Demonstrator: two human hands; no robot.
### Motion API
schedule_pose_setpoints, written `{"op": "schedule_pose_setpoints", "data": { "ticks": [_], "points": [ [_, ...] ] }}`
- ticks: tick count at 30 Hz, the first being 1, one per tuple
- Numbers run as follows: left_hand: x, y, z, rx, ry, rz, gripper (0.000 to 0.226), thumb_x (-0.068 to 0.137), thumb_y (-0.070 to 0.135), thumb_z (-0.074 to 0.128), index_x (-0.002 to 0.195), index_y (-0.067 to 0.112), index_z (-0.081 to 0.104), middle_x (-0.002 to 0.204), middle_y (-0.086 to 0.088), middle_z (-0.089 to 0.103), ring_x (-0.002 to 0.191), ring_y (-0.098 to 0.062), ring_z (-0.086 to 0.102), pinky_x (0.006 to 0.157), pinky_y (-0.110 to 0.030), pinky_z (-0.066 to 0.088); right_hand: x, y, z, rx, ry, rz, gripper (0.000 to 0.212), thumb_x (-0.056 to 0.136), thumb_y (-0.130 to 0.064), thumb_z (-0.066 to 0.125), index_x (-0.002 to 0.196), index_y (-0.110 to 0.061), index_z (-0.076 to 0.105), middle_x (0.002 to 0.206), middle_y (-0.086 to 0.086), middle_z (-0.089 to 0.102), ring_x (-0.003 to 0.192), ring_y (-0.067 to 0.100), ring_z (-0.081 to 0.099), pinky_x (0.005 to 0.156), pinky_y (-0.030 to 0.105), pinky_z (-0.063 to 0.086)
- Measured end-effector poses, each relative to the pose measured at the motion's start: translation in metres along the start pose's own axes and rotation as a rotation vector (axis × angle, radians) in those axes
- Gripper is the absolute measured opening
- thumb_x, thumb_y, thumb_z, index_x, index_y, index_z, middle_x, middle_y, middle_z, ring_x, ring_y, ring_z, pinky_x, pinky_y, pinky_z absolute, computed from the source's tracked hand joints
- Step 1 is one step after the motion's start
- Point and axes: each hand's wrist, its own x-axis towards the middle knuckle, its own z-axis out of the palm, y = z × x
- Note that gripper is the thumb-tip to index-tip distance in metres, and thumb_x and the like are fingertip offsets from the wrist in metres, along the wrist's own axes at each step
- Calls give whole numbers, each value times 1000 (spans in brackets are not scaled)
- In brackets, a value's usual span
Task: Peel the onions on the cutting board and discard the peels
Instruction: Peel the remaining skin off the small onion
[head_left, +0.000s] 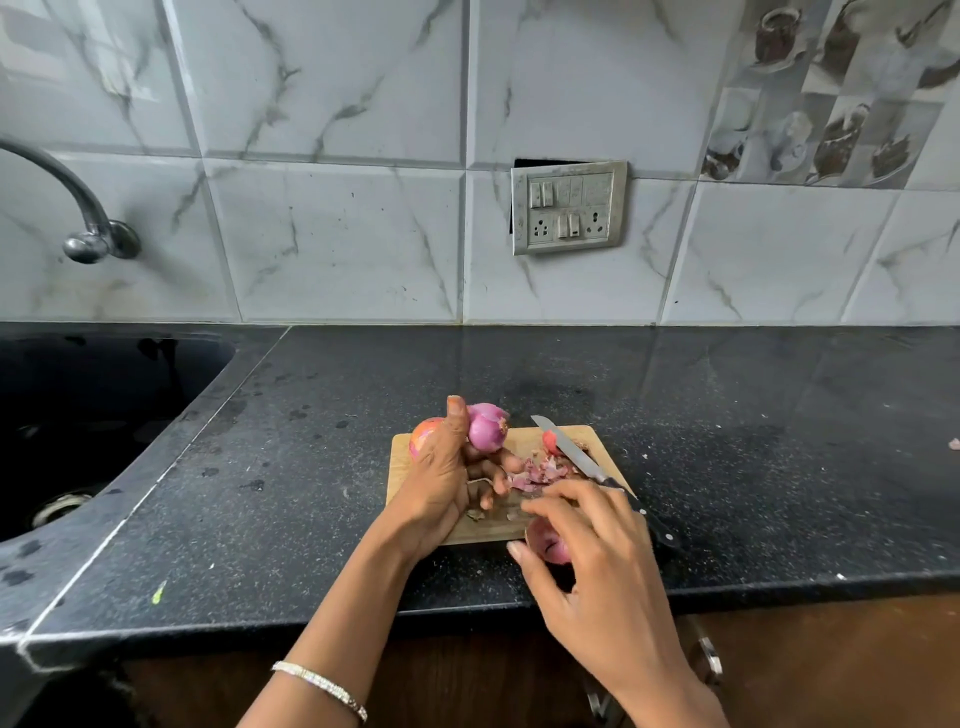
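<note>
Right hand (587, 551): cupped a reddish onion peel piece (548, 545).
Left hand (447, 478): gripped a peeled purple onion (487, 427).
Wooden cutting board (402, 467): lay on the black speckled desk (311, 493).

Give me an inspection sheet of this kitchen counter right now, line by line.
Surface: black speckled counter, wet spots.
Job's things: cutting board; peeled onion and unpeeled onion at the left hand.
Clutter: peel pile, knife on board.
Hands: left hand grips the peeled onion; right hand holds an onion piece.
Cables: nothing seen.
Surroundings: sink, tap, wall switchboard.
</note>
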Motion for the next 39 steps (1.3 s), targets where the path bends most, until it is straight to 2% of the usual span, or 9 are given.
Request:
{"op": "schedule_pose_setpoints", "data": {
  "ticks": [2,5,10,15,19,23,27,33,39],
  "points": [
    [-6,0,-7,-72,28,63,51,94,57,43,114,13,61,79,-11,60,60,-15,51,42,-24,38,-4,5,-2,-83,-82,46,32,87,-47,67,116,-34,65,121,-14,54,112,12,50,88,32,48],
    [-19,4,-22,-94,45,145,38,91,46,54,116,18,58,94,-10,60,73,-15,52,48,-21,42,-2,14,3,-1,-130,141,30,87,-23,77,117,-26,72,115,-13,58,107,8,50,93,23,46],
    [-45,17,-39,230,178,248,43,83,20,83,116,14,56,102,-4,70,84,-9,66,67,-25,55,17,13,8,57,-56,197,24,83,-7,80,104,-18,78,101,-10,68,94,13,64,84,21,49],
    [-55,11,-49,701,289,270,44,76,10,89,104,20,56,109,5,67,91,-8,72,81,-24,58,50,15,9,39,-48,212,24,87,-10,77,111,-15,76,111,-2,71,100,15,59,86,22,44],
    [-56,2,-49,790,322,274,41,79,2,84,101,20,54,107,9,68,96,-8,71,81,-15,54,61,12,8,-99,-124,227,43,91,-26,74,133,-18,65,134,-3,63,123,20,53,101,39,45],
    [-55,-2,-60,899,370,301,43,85,12,81,116,27,54,111,22,70,103,10,63,86,-10,47,51,-14,6,101,-133,16,34,100,-35,60,128,-17,69,129,-3,67,126,14,55,110,23,32],
    [-55,-2,-66,964,374,289,34,89,14,77,117,27,61,105,30,68,98,13,62,81,-3,43,34,-38,21,86,-552,-121,71,102,-60,29,158,-17,33,165,-3,30,153,9,19,118,18,0],
    [-55,5,-73,980,340,187,42,85,16,82,120,23,59,108,24,67,96,23,57,77,5,37,39,-12,26,-59,-615,13,84,95,-71,6,162,-20,10,169,-3,3,155,7,-3,125,29,-7],
    [-49,17,-79,1007,324,94,55,78,21,89,123,22,56,115,12,69,95,13,58,72,5,35,50,1,10,-57,-519,37,59,108,-48,30,160,-19,27,168,-4,20,155,9,10,116,18,-6]
  ]
}}
